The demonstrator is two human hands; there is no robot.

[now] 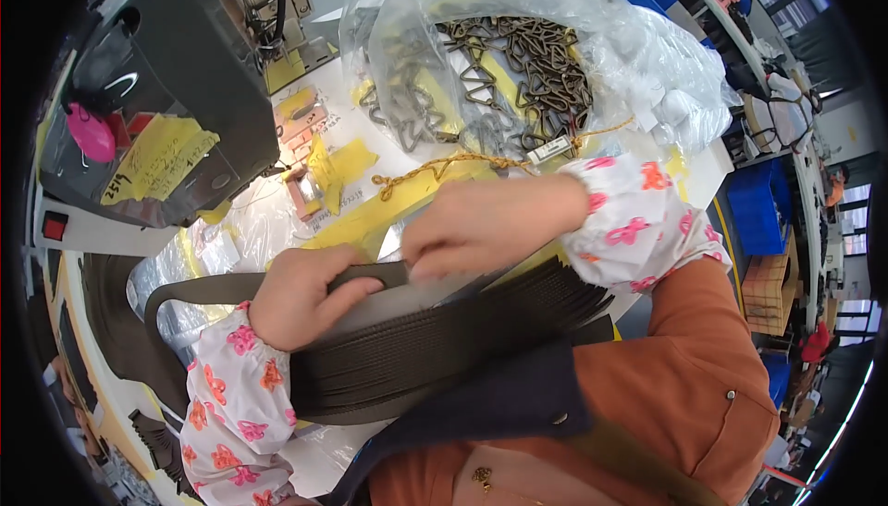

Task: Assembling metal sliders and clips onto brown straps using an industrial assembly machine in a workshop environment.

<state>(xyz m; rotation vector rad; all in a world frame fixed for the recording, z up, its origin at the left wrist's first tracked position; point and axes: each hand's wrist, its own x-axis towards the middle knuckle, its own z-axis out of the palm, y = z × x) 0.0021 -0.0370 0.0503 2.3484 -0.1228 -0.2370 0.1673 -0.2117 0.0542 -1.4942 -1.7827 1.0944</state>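
Note:
A dark olive webbing strap loops up from the left and passes under the fingers of my left hand, which is closed on it, thumb toward me. The strap's end reaches the curled fingertips of my right hand. That hand is closed, slightly blurred, and what lies inside its fingers is hidden. Just below both hands, a thick stack of the same dark webbing lies in long folds across the table. Beyond my right hand, many bronze triangular metal rings lie in an opened clear plastic bag.
A dark sewing machine stands at the far left, with a pink object on it. Copper-coloured metal fittings and yellow tape lie beside it. A yellow cord crosses behind my hands. Blue bins stand at the right.

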